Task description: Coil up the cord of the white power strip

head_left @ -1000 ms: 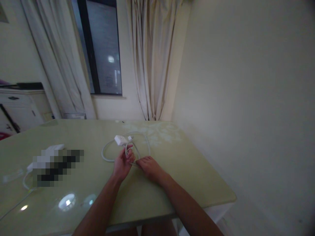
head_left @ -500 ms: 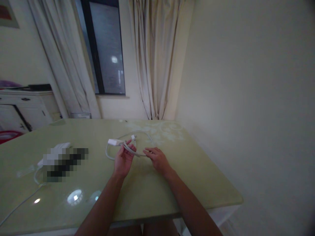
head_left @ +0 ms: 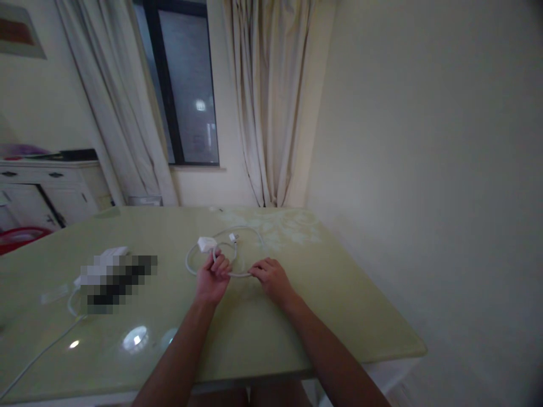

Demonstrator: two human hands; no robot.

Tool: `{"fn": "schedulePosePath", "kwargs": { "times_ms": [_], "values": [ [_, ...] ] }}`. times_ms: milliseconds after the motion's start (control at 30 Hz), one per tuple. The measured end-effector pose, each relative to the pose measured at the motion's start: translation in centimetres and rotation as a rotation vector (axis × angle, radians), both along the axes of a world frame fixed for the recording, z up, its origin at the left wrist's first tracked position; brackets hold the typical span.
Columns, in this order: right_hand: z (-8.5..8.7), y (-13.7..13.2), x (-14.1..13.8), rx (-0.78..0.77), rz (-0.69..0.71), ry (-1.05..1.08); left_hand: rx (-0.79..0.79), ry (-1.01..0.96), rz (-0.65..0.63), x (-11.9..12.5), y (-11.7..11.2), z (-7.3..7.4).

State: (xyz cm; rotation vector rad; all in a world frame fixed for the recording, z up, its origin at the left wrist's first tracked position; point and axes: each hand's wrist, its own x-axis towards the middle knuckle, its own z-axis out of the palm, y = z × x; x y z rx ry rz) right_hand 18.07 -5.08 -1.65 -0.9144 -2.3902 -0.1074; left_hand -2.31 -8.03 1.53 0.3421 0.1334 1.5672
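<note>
My left hand (head_left: 215, 277) is closed, palm up, around part of a white cable (head_left: 241, 275) that bends into loops. The cable's white plug block (head_left: 207, 244) sits just beyond those fingers, and a small white connector (head_left: 233, 238) stands out a little to its right. To the right, my right hand (head_left: 272, 278) pinches the same cable between thumb and fingers. Between the two hands a short stretch of cable runs nearly level. A wider loop of it lies on the table behind them.
The pale green glossy table (head_left: 352, 322) reaches to the wall on the right. At the left lie a white object (head_left: 119, 253) and a blurred-out dark item, with a white cord (head_left: 40, 354) running to the near left edge. Curtains and a white cabinet (head_left: 72, 189) stand beyond.
My left hand's fingers have curled from open to closed on the cable. The plug block has turned and shifted slightly right. My right hand keeps its pinch. The view has shifted slightly.
</note>
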Motion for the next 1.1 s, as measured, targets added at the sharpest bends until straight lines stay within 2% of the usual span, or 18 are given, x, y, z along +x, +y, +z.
{"fn": "schedulePosePath", "kwargs": {
  "times_ms": [100,200,367,567,733,900,1000,1100],
  "values": [
    [-0.1,0.0,0.1,0.000,-0.058,-0.011,-0.008,0.072,-0.046,0.0,0.0,-0.2],
    [-0.1,-0.3,0.1,-0.002,-0.053,-0.019,-0.024,0.143,-0.105,-0.1,0.0,-0.4],
    [0.1,-0.9,0.0,0.007,0.038,-0.042,-0.032,0.169,-0.197,-0.2,0.0,-0.5],
    [0.3,-0.8,-0.3,-0.001,0.085,-0.165,0.034,0.115,-0.207,0.7,-0.5,0.3],
    [0.2,-0.9,-0.5,-0.034,0.037,-0.123,-0.002,0.186,-0.111,1.1,-0.2,0.7],
    [-0.1,-0.8,-0.5,-0.068,0.043,-0.061,-0.041,0.334,0.026,0.9,0.8,-0.7],
    [-0.1,-0.5,-0.3,-0.084,0.030,0.027,-0.069,0.389,0.048,0.7,1.2,-1.4],
    [0.0,-0.3,0.1,-0.107,0.001,0.194,-0.073,0.458,0.064,0.9,1.2,-1.5]
  ]
}}
